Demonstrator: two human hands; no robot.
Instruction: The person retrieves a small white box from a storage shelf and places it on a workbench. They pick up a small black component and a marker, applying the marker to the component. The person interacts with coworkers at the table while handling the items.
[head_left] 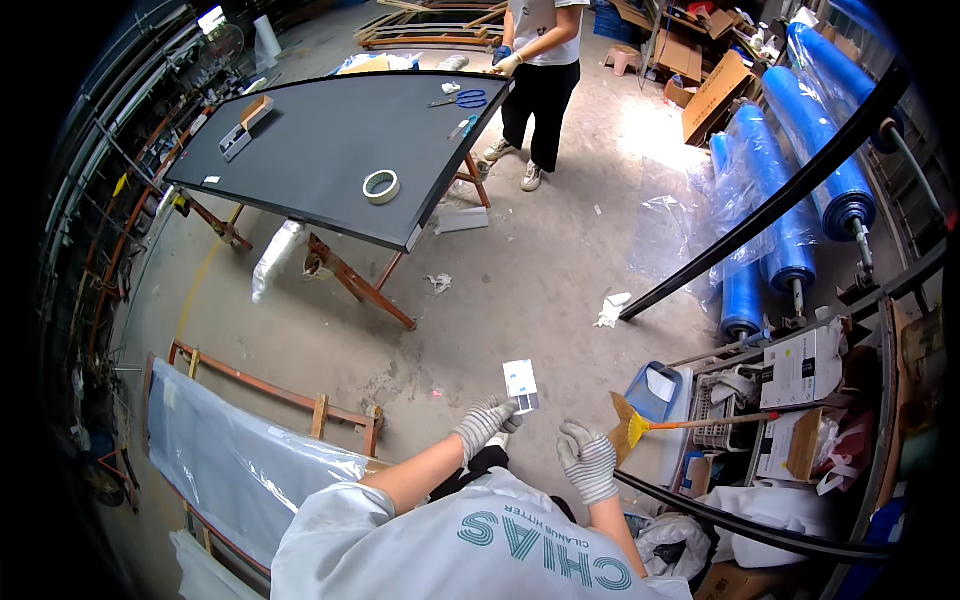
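Observation:
Both my hands wear pale gloves with grey stripes. In my left hand (484, 426), pinched at its lower edge, is a small flat white card (519, 377) with blue marks and a dark grey strip at the bottom. It is held above the concrete floor, and its exact kind cannot be made out. Off to the right, apart from the card, my right hand (588, 462) is raised with loosely bent fingers and nothing visible in them. A dark-framed grey panel (300, 150) lies on trestles ahead, bearing a tape roll (381, 187) and blue-handled scissors (466, 99).
Another person (540, 80) stands at the panel's far right corner. Blue film rolls (835, 170) line the right side. A long black bar (760, 215) slants across the right. Near it are a broom (632, 427) and dustpan (655, 390). A film-covered rack (250, 450) stands at left.

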